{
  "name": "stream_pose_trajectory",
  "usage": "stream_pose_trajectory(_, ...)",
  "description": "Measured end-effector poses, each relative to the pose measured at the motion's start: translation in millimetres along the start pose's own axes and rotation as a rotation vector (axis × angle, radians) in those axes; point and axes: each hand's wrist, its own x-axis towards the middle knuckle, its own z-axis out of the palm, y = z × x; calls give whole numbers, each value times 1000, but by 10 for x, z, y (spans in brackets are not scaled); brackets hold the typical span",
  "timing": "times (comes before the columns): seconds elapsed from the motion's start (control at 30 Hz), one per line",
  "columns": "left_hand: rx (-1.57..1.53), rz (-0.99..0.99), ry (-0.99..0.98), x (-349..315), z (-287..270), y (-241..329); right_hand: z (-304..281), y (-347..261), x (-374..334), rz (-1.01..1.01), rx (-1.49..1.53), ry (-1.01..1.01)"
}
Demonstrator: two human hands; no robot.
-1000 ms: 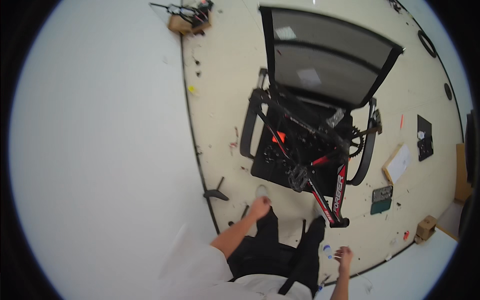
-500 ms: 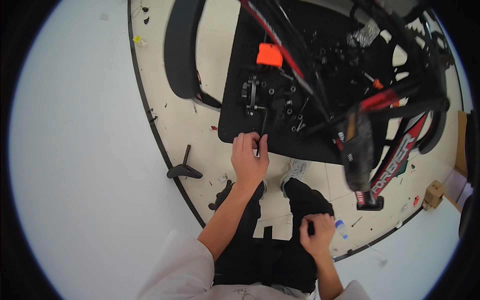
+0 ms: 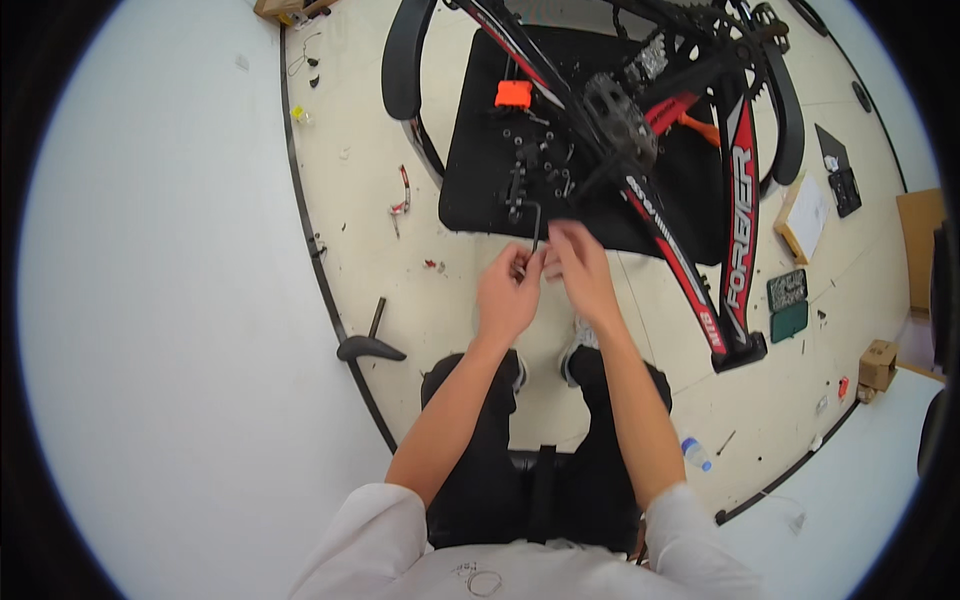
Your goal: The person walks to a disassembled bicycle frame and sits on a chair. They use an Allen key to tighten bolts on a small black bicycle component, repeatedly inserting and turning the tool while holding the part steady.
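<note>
Floor (image 3: 375, 240) pale, strewn with small oddments. On it a black chair, its seat (image 3: 468, 195) serving as the worktop.

Across the seat, a bicycle frame (image 3: 738, 230), black and red, lying aslant toward the right side. Its head tube (image 3: 740, 354) juts past the front edge, no fork in it. Chainring (image 3: 745, 50) on; pedal (image 3: 622, 118) on the near side apparently on too. Rear end runs out of view at the top.

Right hand (image 3: 580, 270) just in front of the seat, fingers bent and blurred; cannot tell whether it grips or touches anything. Left hand (image 3: 508, 295) beside it, thumb and finger pinched on the lower end of a hex key (image 3: 538, 222).

Green case (image 3: 788, 322) lies unfolded on the floor to the right; bottle (image 3: 696, 455) on its side nearer the person.

Hex key upright in view, bent end over the seat's front edge, near a small black part (image 3: 515, 212); whether it seats in a bolt, cannot tell. Orange piece (image 3: 514, 94) farther back. Smallest: nuts and bolts (image 3: 550, 165) scattered left of the frame.

Progress, as judged: partway. Done: chainring and pedal on. Left: much hardware loose, head tube unfilled.
</note>
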Motion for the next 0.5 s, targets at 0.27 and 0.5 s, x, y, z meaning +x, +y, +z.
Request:
stream_pose_trajectory(0.27, -202, -9, -101, 245, -156, -41, 255, 36, 523, 19, -225, -117)
stream_pose_trajectory(0.5, -184, -110, 82, 840, -354, -83, 373, -162, 589, 296, 105, -150)
